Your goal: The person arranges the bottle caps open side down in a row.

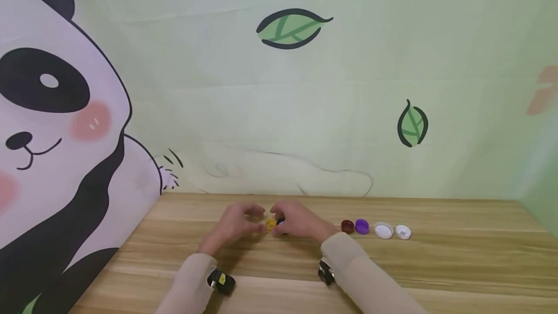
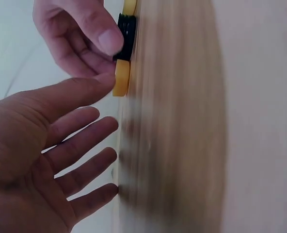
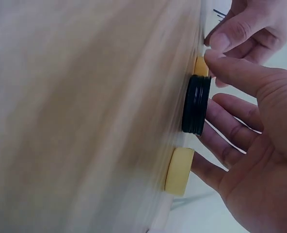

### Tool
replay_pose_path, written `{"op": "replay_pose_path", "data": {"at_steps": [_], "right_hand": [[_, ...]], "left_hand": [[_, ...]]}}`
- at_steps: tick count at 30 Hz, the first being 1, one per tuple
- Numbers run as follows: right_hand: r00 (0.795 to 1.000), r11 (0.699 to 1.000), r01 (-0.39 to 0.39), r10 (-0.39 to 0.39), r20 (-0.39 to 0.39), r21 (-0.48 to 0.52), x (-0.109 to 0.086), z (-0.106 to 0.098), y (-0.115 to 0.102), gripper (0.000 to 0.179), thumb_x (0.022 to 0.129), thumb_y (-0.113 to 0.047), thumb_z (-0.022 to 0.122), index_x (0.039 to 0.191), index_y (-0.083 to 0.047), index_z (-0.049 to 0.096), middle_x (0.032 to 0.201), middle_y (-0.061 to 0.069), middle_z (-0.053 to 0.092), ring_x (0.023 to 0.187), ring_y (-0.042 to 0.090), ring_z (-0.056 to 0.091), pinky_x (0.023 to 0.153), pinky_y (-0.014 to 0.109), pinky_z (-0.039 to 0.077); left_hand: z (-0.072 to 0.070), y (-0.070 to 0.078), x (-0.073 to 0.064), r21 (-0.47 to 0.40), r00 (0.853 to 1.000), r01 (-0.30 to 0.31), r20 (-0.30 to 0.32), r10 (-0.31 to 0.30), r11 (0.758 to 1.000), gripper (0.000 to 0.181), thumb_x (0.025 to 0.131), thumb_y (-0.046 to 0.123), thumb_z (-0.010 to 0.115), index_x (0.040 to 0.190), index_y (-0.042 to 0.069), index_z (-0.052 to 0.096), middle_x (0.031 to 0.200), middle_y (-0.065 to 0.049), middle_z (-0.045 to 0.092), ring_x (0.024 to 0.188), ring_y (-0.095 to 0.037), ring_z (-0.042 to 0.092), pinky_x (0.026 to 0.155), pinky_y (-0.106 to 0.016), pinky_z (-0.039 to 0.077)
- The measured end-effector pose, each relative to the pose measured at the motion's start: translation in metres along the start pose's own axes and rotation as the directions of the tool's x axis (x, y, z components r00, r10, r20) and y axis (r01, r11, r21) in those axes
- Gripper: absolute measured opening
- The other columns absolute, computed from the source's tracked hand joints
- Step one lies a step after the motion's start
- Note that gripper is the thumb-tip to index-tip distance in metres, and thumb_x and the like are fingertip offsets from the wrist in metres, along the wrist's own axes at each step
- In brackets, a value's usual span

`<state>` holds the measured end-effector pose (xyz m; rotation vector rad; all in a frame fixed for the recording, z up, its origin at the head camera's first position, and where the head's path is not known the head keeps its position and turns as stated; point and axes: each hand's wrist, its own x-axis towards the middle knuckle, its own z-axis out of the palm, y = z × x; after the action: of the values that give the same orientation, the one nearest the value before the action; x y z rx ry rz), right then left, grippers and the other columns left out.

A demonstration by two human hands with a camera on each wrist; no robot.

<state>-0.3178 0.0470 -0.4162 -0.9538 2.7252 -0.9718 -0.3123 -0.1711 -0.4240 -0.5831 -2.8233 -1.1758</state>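
In the head view, a yellow cap (image 1: 271, 225) lies between my two hands, with a black cap (image 1: 281, 220) at its right, partly covered. My left hand (image 1: 239, 222) has its fingers spread, and in the left wrist view its thumb tip is at the yellow cap (image 2: 121, 78). Over the black cap (image 3: 197, 104) my right hand (image 1: 296, 219) arches, its thumb and fingers apart; the thumb tip reaches beside the nearer yellow cap (image 3: 200, 67). A second yellow cap (image 3: 179, 171) sits beyond the black one, hidden under the right hand in the head view.
To the right on the wooden table (image 1: 270, 260) stand a dark red cap (image 1: 347, 227), a purple cap (image 1: 362, 227) and two white caps, one wider (image 1: 383, 230) and one smaller (image 1: 403, 232). A pale green backdrop (image 1: 209, 110) with a panda drawing rises behind the table.
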Motion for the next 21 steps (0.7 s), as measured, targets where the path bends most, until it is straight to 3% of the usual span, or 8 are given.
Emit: {"op": "replay_pose_path", "data": {"at_steps": [6, 12, 17, 21], "right_hand": [[1.0, 0.999, 0.007, -0.007, -0.014, -0.05, 0.0044, 0.0035, -0.0042, 0.047, 0.087, -0.007, 0.087, 0.127, 0.005, 0.066, 0.106, 0.013, 0.074, 0.1, 0.025, 0.068, 0.092, 0.043, 0.056], [0.996, 0.994, 0.079, -0.082, -0.034, -0.072, 0.0073, 0.0069, -0.003, 0.04, 0.087, 0.0, 0.084, 0.121, 0.007, 0.066, 0.094, 0.011, 0.074, 0.087, 0.021, 0.067, 0.084, 0.038, 0.056], [0.995, 0.993, 0.089, -0.092, -0.041, -0.078, 0.0055, 0.0056, -0.0047, 0.037, 0.088, 0.002, 0.083, 0.12, 0.008, 0.066, 0.092, 0.012, 0.074, 0.086, 0.023, 0.068, 0.085, 0.039, 0.056], [0.996, 0.996, 0.071, -0.074, -0.044, -0.054, 0.0037, 0.0036, -0.0071, 0.036, 0.091, 0.0, 0.081, 0.122, 0.008, 0.066, 0.097, 0.014, 0.075, 0.091, 0.024, 0.069, 0.086, 0.041, 0.057]], "left_hand": [[0.0027, 0.0007, -0.0014, 0.002, 0.997, -0.077, 0.001, 0.077, 0.997, 0.032, 0.082, 0.002, 0.088, 0.112, 0.001, 0.078, 0.097, -0.006, 0.079, 0.101, -0.026, 0.073, 0.096, -0.05, 0.054], [0.0071, 0.004, -0.0024, 0.007, 0.996, -0.086, -0.021, 0.086, 0.996, 0.025, 0.08, -0.003, 0.086, 0.104, 0.003, 0.081, 0.093, -0.002, 0.079, 0.096, -0.022, 0.073, 0.094, -0.048, 0.054], [0.0087, 0.005, -0.0023, 0.017, 0.997, -0.077, -0.022, 0.077, 0.997, 0.022, 0.081, -0.003, 0.085, 0.101, 0.006, 0.082, 0.094, -0.001, 0.08, 0.099, -0.021, 0.072, 0.094, -0.045, 0.054], [0.0077, 0.0036, -0.002, 0.023, 0.994, -0.104, -0.02, 0.104, 0.994, 0.022, 0.081, -0.003, 0.085, 0.102, 0.005, 0.082, 0.097, -0.003, 0.08, 0.102, -0.024, 0.073, 0.095, -0.047, 0.055]]}}
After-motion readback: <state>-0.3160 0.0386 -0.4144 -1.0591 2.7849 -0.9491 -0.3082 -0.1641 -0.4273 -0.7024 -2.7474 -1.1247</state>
